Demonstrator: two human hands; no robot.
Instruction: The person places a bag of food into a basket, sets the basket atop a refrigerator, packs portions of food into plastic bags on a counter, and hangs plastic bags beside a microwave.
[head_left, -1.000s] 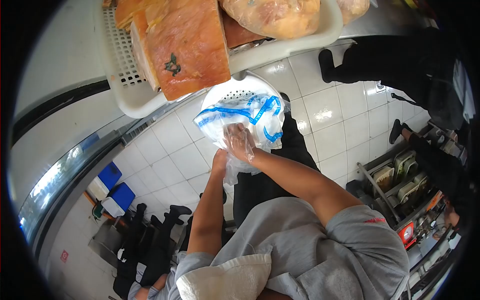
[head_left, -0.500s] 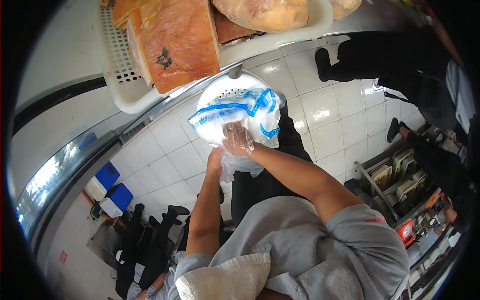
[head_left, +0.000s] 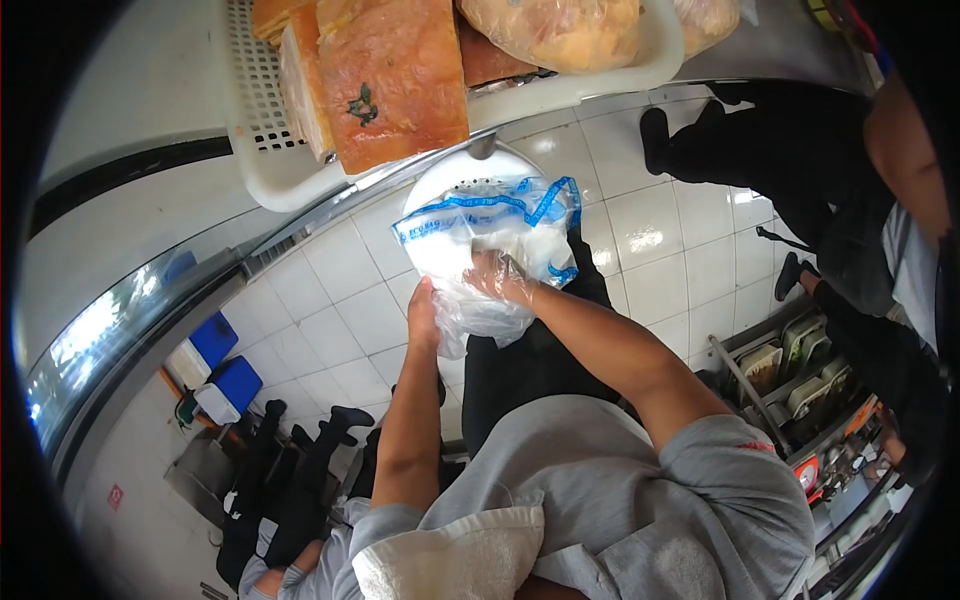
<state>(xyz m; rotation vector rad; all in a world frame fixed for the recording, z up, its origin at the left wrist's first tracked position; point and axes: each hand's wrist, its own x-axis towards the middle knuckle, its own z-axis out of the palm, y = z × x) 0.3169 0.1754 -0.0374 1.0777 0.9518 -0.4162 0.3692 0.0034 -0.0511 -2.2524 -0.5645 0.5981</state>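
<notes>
A clear plastic bag (head_left: 480, 315) with blue printed lettering is in front of my body, and something white shows through it. My left hand (head_left: 423, 315) is closed on the bag's left side. My right hand (head_left: 498, 275) shows through the film, its fingers curled and gathering the plastic; the fingertips are partly hidden. Behind the bag is a round white piece with small holes (head_left: 455, 172), partly covered by it. Beyond it, on the counter, large slabs of browned roasted meat (head_left: 395, 90) sit in a white perforated tray (head_left: 272, 190).
Bagged food (head_left: 560, 30) lies at the tray's right. A metal counter edge (head_left: 350, 192) curves across the left. Blue-and-white coolers (head_left: 230, 390) stand on the tiled floor (head_left: 650, 235). People in dark trousers are at the right and lower left. Food containers (head_left: 790, 365) fill a rack at right.
The bag has come slightly toward my body and its lower part has spread. My right hand has shifted a little right, with its fingers more curled. The view has moved slightly left.
</notes>
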